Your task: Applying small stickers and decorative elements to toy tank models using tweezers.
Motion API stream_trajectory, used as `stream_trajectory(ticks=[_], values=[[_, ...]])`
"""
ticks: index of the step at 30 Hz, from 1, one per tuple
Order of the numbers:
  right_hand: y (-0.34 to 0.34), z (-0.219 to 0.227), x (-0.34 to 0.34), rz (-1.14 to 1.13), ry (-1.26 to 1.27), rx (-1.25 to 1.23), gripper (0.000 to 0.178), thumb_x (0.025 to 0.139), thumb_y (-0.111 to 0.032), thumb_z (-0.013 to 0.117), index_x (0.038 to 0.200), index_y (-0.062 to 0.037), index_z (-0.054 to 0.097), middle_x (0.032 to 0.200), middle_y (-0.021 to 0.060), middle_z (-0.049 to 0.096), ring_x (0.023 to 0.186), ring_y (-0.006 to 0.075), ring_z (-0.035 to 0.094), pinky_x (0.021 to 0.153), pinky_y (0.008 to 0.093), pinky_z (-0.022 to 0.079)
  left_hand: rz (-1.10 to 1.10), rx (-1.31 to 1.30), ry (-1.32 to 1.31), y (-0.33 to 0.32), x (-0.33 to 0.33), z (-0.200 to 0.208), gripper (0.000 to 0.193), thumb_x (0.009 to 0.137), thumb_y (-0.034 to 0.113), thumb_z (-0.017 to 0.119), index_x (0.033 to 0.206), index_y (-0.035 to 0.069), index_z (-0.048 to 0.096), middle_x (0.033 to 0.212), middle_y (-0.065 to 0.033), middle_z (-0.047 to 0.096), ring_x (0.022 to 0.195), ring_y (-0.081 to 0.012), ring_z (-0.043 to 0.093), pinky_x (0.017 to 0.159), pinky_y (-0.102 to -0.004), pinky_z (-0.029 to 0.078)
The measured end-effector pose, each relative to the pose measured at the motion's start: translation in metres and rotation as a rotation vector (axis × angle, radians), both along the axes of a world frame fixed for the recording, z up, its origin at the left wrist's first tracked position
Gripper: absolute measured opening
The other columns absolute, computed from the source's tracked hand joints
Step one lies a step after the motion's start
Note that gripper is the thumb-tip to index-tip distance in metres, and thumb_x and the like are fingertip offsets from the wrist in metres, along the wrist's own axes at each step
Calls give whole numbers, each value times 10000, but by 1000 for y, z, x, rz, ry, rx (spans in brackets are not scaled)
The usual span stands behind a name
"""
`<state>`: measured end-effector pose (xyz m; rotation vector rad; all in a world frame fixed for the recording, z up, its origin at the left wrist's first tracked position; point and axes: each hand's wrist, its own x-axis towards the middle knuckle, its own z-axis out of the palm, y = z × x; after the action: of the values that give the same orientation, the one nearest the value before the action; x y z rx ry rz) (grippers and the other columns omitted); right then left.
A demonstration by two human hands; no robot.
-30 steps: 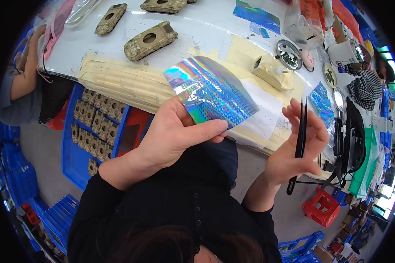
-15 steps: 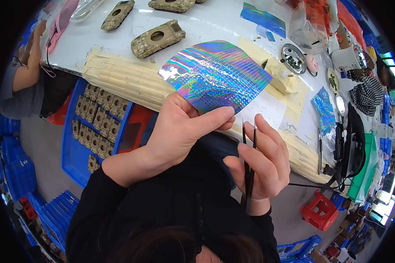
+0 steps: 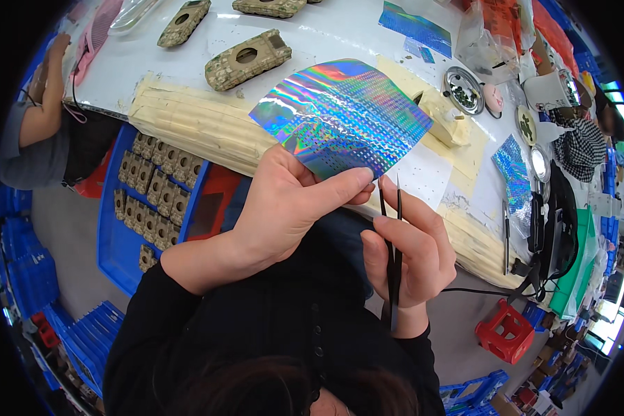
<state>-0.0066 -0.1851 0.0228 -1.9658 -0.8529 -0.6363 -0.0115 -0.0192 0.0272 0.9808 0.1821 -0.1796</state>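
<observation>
A shiny blue holographic sheet (image 3: pixel 347 114), curved and patterned with rows of small marks, is pinched along its near edge by my left hand (image 3: pixel 284 194). The thumb lies on top, with the fingers beneath. Black tweezers (image 3: pixel 394 256) rest in my right hand (image 3: pixel 419 256), held between the fingers and thumb. Their two tips point up, spread apart, just right of my left thumb and close to the sheet's lower corner. Whether anything tiny sits at the tips, I cannot tell. Beyond the sheet, a camouflage toy tank hull (image 3: pixel 246 59) with a round hole stands on the white table.
On my left, a blue tray (image 3: pixel 128 253) holds several small camouflage hulls. Cream tape (image 3: pixel 194 118) covers the table's front edge. Right of the sheet are a round metal dish (image 3: pixel 464 90) with dark green bits and another holographic sheet (image 3: pixel 511 170). A person's arm (image 3: pixel 45 114) shows far left.
My right hand and the tweezers have shifted slightly up and left, bringing the tips nearer my left thumb. The sheet bends a little differently in my left hand.
</observation>
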Motion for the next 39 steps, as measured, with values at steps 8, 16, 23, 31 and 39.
stream_trajectory(ticks=[8,16,23,31,39], values=[[1,-1,-1,-35,32,9,198,729,-70,796,856,-16,654,988,209,687,848,302,710,744,358,571,12,-22,-12,-2,1,2,210,886,25,652,1095,10,631,985,-61,685,864,-110,655,766,-253,551],[2,-5,-1,-34,75,54,204,725,-64,798,856,-26,647,994,212,688,852,314,709,761,358,565,20,-9,4,-3,0,1,231,884,-1,631,1114,-6,618,1000,-85,686,869,-125,668,769,-248,561],[3,-7,-1,-28,99,91,212,726,-48,800,860,-24,637,984,216,691,850,305,712,751,348,565,5,-14,2,-2,0,1,228,889,2,625,1116,-7,620,1007,-83,686,867,-122,667,772,-250,561],[5,-4,1,-27,124,121,191,741,-38,788,849,-8,632,958,215,695,819,290,712,726,327,564,0,-9,-6,-1,-1,-2,216,890,5,624,1106,-7,622,998,-76,683,867,-115,657,781,-255,551],[7,-2,0,-34,141,135,185,736,-25,784,841,-3,634,949,206,698,806,275,710,722,318,560,20,-52,-18,-2,-1,-6,193,886,21,655,1077,-4,640,979,-60,691,864,-106,658,775,-258,553]])
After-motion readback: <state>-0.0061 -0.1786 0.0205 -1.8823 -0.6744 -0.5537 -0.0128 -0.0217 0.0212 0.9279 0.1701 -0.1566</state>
